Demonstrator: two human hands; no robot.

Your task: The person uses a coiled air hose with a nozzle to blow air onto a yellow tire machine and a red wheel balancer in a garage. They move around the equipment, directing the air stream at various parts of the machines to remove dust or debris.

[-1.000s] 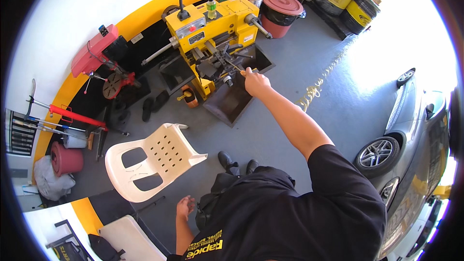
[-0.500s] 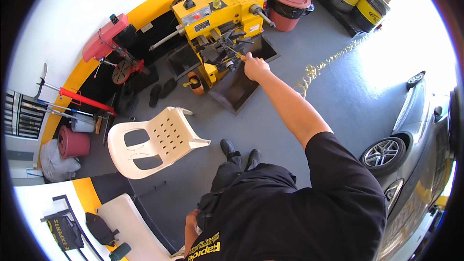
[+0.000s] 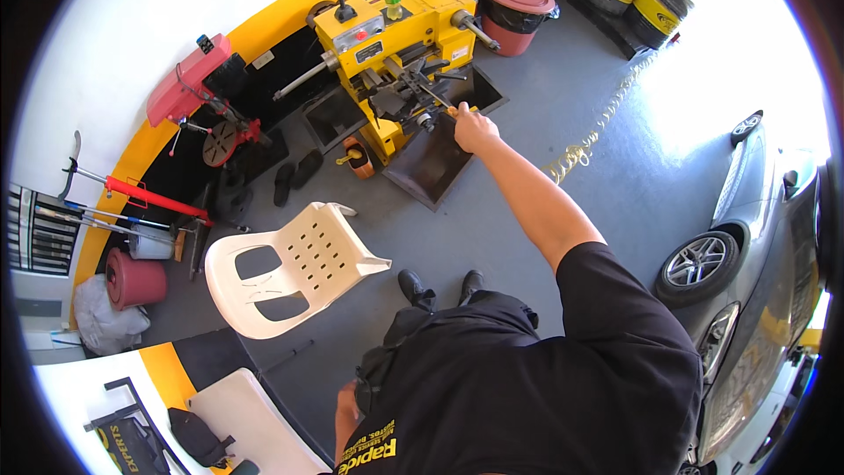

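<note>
My right arm reaches out to a yellow lathe-like machine (image 3: 424, 33). My right hand (image 3: 476, 130) is closed round the yellow-orange handle of a slim tool (image 3: 452, 111). Its thin shaft points at the dark metal tooling (image 3: 406, 92) on the machine's front; I cannot make out whether the tip touches it. Below the hand is a dark metal drip tray (image 3: 437, 171). Low beside my hip hangs my left hand (image 3: 347, 398), partly covered by my dark clothing, its fingers hidden.
A cream plastic chair (image 3: 299, 268) stands to the left, a red drill press (image 3: 192, 79) beyond it. A lidded red bin (image 3: 514, 13) is behind the machine. At right are a coiled yellow hose (image 3: 576, 157) and a grey car (image 3: 765, 237). An orange container (image 3: 359, 163) sits by the machine's base.
My right hand has drawn slightly right and back from the machine, still holding the tool. My feet are farther apart, and the whole view has shifted a little.
</note>
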